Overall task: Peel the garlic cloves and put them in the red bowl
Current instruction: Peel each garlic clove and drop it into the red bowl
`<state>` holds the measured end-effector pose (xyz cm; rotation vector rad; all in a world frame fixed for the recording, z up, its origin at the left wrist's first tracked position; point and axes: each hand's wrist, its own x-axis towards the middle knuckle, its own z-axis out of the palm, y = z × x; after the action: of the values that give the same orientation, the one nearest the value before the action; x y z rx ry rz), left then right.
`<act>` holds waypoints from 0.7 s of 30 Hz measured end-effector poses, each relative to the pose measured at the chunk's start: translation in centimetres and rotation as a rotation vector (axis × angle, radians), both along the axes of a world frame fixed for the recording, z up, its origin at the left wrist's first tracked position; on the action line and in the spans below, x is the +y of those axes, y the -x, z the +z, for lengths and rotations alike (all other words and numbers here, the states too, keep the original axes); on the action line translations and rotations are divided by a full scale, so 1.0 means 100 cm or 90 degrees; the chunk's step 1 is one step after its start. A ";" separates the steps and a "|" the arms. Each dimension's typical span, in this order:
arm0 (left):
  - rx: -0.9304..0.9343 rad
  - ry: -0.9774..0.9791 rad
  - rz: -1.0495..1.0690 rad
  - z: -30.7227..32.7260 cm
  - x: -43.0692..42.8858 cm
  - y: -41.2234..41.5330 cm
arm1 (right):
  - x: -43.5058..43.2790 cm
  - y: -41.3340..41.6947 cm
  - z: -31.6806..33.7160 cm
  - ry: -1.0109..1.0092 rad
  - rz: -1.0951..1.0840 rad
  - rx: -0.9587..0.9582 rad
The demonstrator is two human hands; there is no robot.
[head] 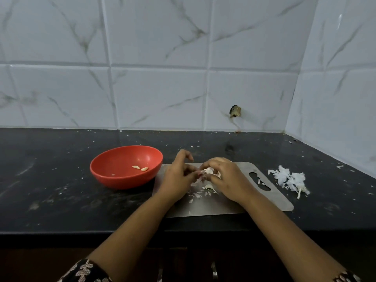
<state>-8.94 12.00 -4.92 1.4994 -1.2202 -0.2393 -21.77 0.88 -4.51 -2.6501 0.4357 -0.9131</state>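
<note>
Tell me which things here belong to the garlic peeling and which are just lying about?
In the job: left hand, right hand, the garlic they hold, peeled cloves, red bowl, steel board.
Lying about: heap of skins, dark hole in the wall tile.

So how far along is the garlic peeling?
Done: two peeled cloves lie in the red bowl, and skins are piled right of the board. In hand: the left grip and right grip pinch garlic over the board. Left: that garlic, plus a loose clove on the board.
</note>
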 end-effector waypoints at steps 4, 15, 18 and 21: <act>0.161 0.023 -0.045 0.002 0.001 0.000 | 0.006 -0.001 0.000 -0.032 0.043 -0.033; -0.077 -0.028 0.038 0.002 0.000 0.004 | 0.009 0.003 0.000 -0.189 0.045 -0.106; -0.193 -0.015 0.056 0.004 0.003 0.010 | 0.011 0.002 0.002 -0.250 0.043 -0.115; -0.213 0.022 0.087 0.006 0.006 0.011 | 0.016 0.002 0.004 -0.401 0.077 -0.171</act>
<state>-10.05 12.62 -4.29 1.6277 -1.3677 0.1304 -22.02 2.49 -4.13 -1.9351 0.4077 -0.8960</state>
